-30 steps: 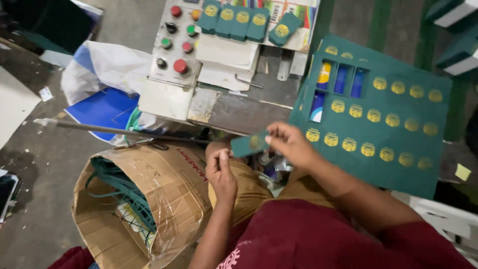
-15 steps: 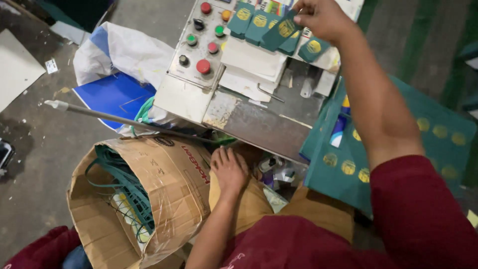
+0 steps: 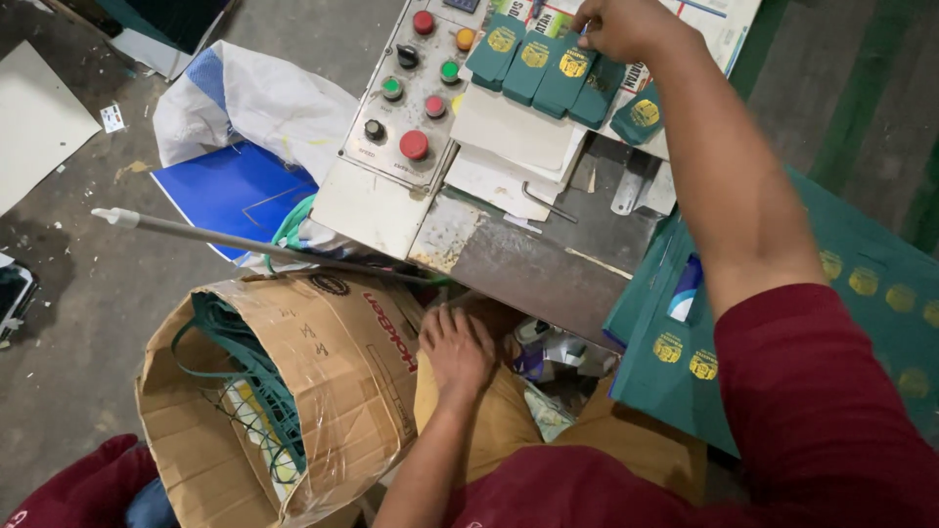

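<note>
Five small green cards (image 3: 548, 64) w/ gold round marks lie in an overlapping row at the far edge of the worktop (image 3: 548, 264), on top of pale sheets (image 3: 509, 137). R hand (image 3: 626, 24) is up at that far edge, fingers curled down onto the row near its 4th card, pinching something small and bluish; can't tell what it is. One card sits a bit apart, at the right end of the row, tilted. L hand (image 3: 458, 352) lies flat and relaxed, palm down, holding nothing, on the lap just below the worktop's near edge, touching the rim of a cardboard box (image 3: 293, 391). Box is wrapped in clear film and holds tangled green strips (image 3: 245, 376). Control panel (image 3: 416, 93) w/ red, green, orange and black buttons takes the worktop's left side. Big green sheet (image 3: 880, 313) w/ rows of gold marks leans off the right edge, just beside the R forearm. Grey rod (image 3: 245, 240) runs past the left edge, over a blue sheet (image 3: 235, 191) and a white sack (image 3: 254, 103) on the floor
</note>
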